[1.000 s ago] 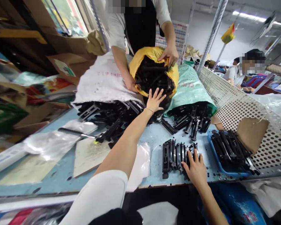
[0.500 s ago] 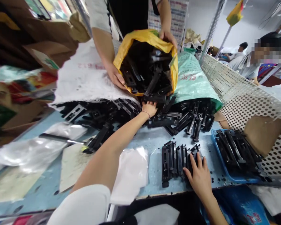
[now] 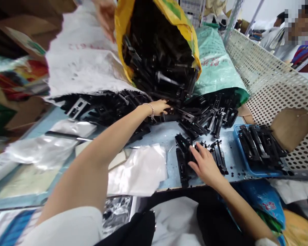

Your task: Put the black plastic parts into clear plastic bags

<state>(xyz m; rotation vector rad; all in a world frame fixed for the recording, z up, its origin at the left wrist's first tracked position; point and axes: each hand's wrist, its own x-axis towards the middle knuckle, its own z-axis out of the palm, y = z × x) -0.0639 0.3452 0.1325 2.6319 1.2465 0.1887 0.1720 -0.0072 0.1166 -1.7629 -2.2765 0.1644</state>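
Observation:
My left hand [image 3: 160,106], with a bead bracelet at the wrist, reaches far over the blue table [image 3: 166,135] into the heap of black plastic parts [image 3: 169,92] spilling from a yellow sack [image 3: 181,20]; its fingers are buried among the parts. My right hand [image 3: 204,164] lies fingers spread on a row of black parts [image 3: 183,160] near the table's front edge. Another person's hand [image 3: 105,15] holds the yellow sack's rim at the top.
A white sack [image 3: 84,68] and a green sack [image 3: 217,68] flank the yellow one, both spilling black parts. A blue tray [image 3: 242,160] of black parts sits right, by a perforated metal panel [image 3: 261,82]. Clear plastic bags [image 3: 141,172] lie left of my right hand.
The yellow sack has been tipped further and more parts have poured out. My left hand sank into the heap. My right hand slid left along the row, which is now disordered.

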